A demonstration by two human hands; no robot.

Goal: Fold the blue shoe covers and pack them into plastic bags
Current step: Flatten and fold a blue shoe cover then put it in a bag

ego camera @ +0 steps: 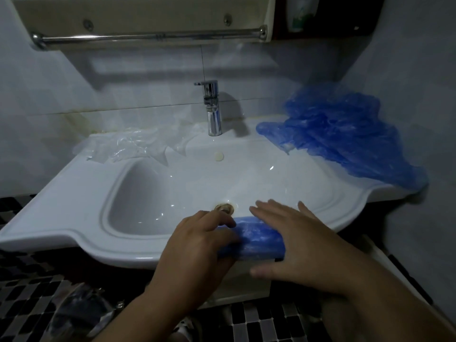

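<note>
A folded blue shoe cover lies flat across the front rim of the white sink. My right hand presses on its right end with straight, spread fingers. My left hand rests on its left end, fingers bent over the edge of the cover. A heap of loose blue shoe covers sits on the sink's back right corner. Clear plastic bags lie crumpled on the back left ledge.
A chrome faucet stands at the back middle, and the brass drain lies just beyond my fingers. A metal towel bar runs overhead. Below the sink is a black-and-white mosaic floor with a clear bag on it.
</note>
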